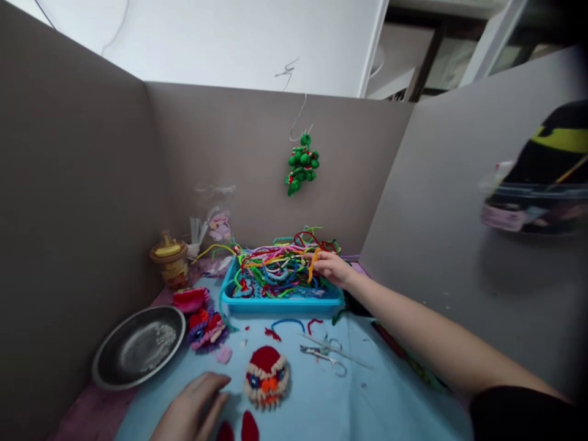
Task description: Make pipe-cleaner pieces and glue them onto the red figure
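My right hand [331, 268] reaches over a blue tray [285, 307] heaped with tangled strands of coloured yarn [275, 269]. Its fingers pinch a short orange yarn strand [313, 266], which hangs down in front of the heap. My left hand [195, 407] rests low over the blue cloth, fingers slightly apart and nothing in them. Beside it lies a round dark-red and cream yarn face [267, 376] with blue eyes and an orange middle. Two dark-red pointed pieces [249, 425] lie below, partly cut off by the frame's edge.
Small scissors [324, 355] and a thin metal rod [349, 354] lie right of centre. At left are a metal dish [138, 349] with small clear bits, purple-red yarn work [206, 331] and a brown jar [171, 263]. Grey panels enclose the table; a green yarn ornament [302, 164] hangs behind.
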The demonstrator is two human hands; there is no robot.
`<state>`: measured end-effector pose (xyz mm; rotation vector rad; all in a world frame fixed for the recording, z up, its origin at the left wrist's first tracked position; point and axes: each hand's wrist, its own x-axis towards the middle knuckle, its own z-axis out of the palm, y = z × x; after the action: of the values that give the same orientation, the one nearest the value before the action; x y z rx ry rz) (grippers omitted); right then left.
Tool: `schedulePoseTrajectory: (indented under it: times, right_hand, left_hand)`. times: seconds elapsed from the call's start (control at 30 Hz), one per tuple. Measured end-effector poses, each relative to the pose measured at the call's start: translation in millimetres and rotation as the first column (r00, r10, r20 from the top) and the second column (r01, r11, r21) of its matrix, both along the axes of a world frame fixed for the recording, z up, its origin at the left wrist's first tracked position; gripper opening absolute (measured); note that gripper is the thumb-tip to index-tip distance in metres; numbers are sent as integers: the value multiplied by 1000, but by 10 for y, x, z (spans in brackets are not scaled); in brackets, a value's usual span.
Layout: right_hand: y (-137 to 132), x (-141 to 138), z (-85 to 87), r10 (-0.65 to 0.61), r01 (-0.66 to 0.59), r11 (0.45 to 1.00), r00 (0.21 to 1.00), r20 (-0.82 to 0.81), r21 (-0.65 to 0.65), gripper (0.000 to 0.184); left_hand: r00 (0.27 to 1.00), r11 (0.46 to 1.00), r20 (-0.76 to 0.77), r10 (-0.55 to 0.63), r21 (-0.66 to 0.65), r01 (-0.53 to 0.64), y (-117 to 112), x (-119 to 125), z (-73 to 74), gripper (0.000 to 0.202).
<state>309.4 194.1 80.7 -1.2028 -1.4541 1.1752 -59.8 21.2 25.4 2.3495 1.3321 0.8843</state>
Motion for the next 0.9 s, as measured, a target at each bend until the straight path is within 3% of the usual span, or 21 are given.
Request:
schedulePoseTrajectory:
  times: [0.13,0.23,0.37,0.43,0.53,0.6,0.7,0.83,0.9]
  right_hand:
    - [-73,-67,117,-174,163,965,984,36,206,26]
    - [-324,-297,193,-235,250,950,967,-97,189,27]
    - [-1130,-956,93,-10,35,989,986,-169,141,19]
    - [-1598,-1334,-31,46,-24,991,984,-173,129,14]
    - [-2084,-1749,-222,9,12,997,966,-259,78,10]
    - [-2191,-1877,-330,-41,62,996,951,-306,58,10]
    - [-2126,-1910,-463,-100,124,991,929,-357,45,11]
    - [-2016,-1824,-566,-56,63,998,925,-375,7,14]
    - [-2025,-1726,-579,-27,31,999,932,-361,7,16]
  left_hand:
    - [999,999,35,25,19,-26,-90,48,87,21]
    - [992,999,120,34,1,-35,-213,152,252,22]
    - [944,988,319,82,-148,-36,-378,374,416,26]
    - [900,967,434,45,-246,70,-413,482,380,33]
    - [831,938,556,-6,-285,198,-407,556,221,32]
    - [800,911,598,41,-351,216,-397,534,126,29]
    - [766,879,632,120,-426,214,-396,452,61,35]
    - [753,888,622,214,-446,116,-354,365,29,32]
    - [701,899,654,284,-436,43,-298,313,10,36]
